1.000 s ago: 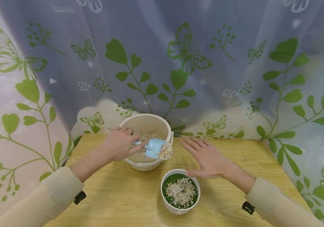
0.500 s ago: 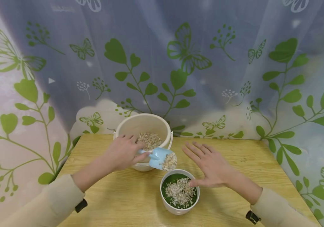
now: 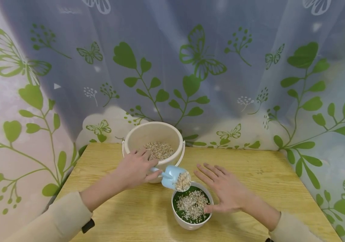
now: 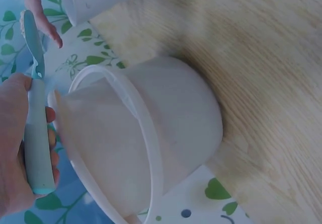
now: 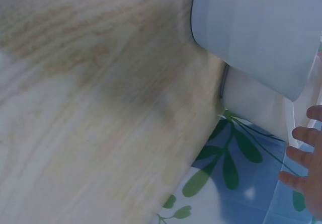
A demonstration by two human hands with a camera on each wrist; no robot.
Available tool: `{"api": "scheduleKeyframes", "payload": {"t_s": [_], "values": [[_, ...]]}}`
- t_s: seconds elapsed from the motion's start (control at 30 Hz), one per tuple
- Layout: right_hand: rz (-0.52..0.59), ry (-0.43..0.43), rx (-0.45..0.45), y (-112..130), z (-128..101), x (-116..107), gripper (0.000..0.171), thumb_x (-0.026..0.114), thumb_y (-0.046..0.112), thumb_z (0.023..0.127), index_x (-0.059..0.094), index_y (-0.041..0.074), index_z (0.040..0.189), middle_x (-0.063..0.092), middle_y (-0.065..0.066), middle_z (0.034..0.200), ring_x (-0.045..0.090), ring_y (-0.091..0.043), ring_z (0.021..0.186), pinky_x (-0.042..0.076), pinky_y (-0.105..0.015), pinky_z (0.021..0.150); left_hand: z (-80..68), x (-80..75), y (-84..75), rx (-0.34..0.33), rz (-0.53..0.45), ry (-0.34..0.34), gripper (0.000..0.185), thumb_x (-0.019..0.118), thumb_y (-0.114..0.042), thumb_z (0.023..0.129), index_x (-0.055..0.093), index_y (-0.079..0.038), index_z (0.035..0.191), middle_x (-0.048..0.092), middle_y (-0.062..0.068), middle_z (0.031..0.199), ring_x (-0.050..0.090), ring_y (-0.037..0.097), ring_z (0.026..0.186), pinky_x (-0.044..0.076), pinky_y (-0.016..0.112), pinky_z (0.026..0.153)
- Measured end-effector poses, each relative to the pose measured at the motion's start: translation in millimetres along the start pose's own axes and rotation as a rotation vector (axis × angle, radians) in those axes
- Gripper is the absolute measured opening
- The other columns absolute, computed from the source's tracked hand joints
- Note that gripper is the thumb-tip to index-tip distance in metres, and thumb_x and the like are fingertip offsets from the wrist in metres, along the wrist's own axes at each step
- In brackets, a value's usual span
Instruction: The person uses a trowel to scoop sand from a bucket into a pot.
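My left hand grips the handle of a light blue scoop loaded with pale gravel. In the head view the scoop's tip overlaps the far rim of a white pot. Pale gravel covers much of the dark green surface inside this pot. In the left wrist view, fingers wrap round the scoop's thick handle. My right hand is held with fingers spread and straight beside the pot, its thumb at the right rim; it holds nothing.
A cream bucket with a white bail handle stands behind the pot, with more gravel in it. The wooden table meets a curtain printed with leaves and butterflies at its back edge.
The loaded scoop has moved from over the bucket, toward me and slightly right, to the pot's far rim. My right hand has shifted a little nearer to me, fingers still spread.
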State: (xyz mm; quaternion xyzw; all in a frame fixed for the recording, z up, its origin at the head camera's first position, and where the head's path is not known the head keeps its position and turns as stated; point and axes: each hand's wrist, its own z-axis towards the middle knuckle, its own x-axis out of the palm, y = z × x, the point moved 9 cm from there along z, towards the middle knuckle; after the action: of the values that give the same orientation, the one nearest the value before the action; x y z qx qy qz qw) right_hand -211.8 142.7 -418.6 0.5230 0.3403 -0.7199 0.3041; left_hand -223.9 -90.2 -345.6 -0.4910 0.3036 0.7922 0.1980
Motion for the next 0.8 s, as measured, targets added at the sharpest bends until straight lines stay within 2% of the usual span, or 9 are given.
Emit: {"api": "scheduleKeyframes", "payload": {"t_s": [0.17, 0.4, 0.57, 0.63, 0.8], "values": [[0.017, -0.025, -0.01, 4.2, -5.4, 2.8, 0.115, 0.028, 0.096, 0.088, 0.031, 0.012, 0.166, 0.035, -0.015, 0.171, 0.044, -0.041, 0.153, 0.047, -0.06, 0.115, -2.1, 2.4, -3.5, -0.001, -0.023, 0.004, 0.038, 0.059, -0.054, 0.102, 0.075, -0.02, 0.109, 0.076, 0.009, 0.109, 0.069, 0.029, 0.106, 0.059, 0.045, 0.086], [0.003, -0.018, -0.005, 5.2, -10.0, 9.3, 0.115, 0.033, 0.095, 0.087, 0.035, 0.009, 0.164, 0.04, -0.016, 0.169, 0.047, -0.041, 0.151, 0.047, -0.06, 0.115, -2.7, 1.6, -7.5, -0.012, 0.022, -0.013, 0.037, 0.059, -0.057, 0.101, 0.074, -0.022, 0.102, 0.073, 0.004, 0.098, 0.067, 0.026, 0.097, 0.056, 0.041, 0.08], [0.001, -0.022, -0.01, 5.7, -12.2, 13.5, 0.117, 0.021, 0.097, 0.087, 0.036, 0.009, 0.164, 0.04, -0.017, 0.169, 0.047, -0.041, 0.151, 0.047, -0.06, 0.114, -4.3, 0.1, -13.1, -0.006, 0.071, -0.028, 0.04, 0.058, -0.059, 0.101, 0.077, -0.023, 0.104, 0.072, 0.005, 0.096, 0.066, 0.025, 0.095, 0.054, 0.042, 0.082], [0.001, -0.025, -0.011, 6.1, -12.6, 14.2, 0.118, 0.014, 0.097, 0.087, 0.036, 0.009, 0.164, 0.04, -0.016, 0.169, 0.047, -0.041, 0.151, 0.047, -0.06, 0.114, -4.8, -1.1, -16.0, -0.001, 0.081, -0.038, 0.04, 0.058, -0.059, 0.101, 0.075, -0.023, 0.1, 0.069, 0.004, 0.092, 0.065, 0.024, 0.093, 0.054, 0.042, 0.081], [-0.007, -0.021, -0.02, 7.5, -13.2, 15.3, 0.12, 0.011, 0.097, 0.086, 0.034, 0.009, 0.164, 0.04, -0.016, 0.169, 0.047, -0.04, 0.151, 0.048, -0.06, 0.114, -5.2, -1.6, -21.4, 0.001, 0.088, -0.046, 0.038, 0.06, -0.058, 0.1, 0.069, -0.022, 0.092, 0.069, 0.004, 0.091, 0.066, 0.025, 0.093, 0.056, 0.042, 0.082]]}}
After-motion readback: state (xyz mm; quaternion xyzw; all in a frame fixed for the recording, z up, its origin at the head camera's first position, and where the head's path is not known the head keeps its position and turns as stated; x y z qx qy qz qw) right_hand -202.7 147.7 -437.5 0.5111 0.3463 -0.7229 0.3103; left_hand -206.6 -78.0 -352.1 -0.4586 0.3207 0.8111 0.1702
